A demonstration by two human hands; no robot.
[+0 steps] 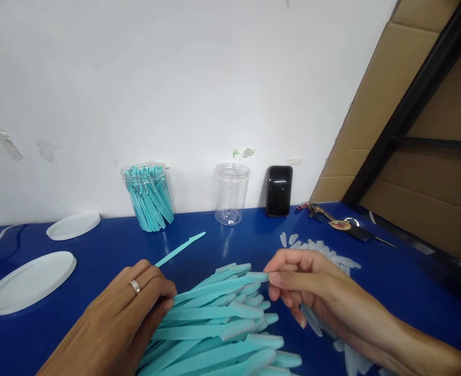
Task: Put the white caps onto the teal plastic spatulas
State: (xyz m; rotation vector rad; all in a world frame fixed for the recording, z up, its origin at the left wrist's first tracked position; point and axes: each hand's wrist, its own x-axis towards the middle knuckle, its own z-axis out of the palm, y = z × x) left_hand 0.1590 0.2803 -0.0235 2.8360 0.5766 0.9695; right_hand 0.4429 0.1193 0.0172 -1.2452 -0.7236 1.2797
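A pile of several teal plastic sticks (222,329) lies on the blue table (108,245) in front of me. My left hand (124,318), with a ring on it, grips the near ends of a bunch of these sticks. My right hand (312,284) pinches the wide tip of one teal stick at the top of the bunch. One single teal stick (181,249) lies apart, just beyond my left hand. Under and past my right hand lies a heap of clear plastic sleeves (324,250).
Against the white wall stand a clear jar full of teal sticks (149,197), an empty clear jar (231,193) and a black phone (279,190). Two white lids (28,282) (72,225) lie at the left. Keys (343,223) lie at the right, beside cardboard (429,172).
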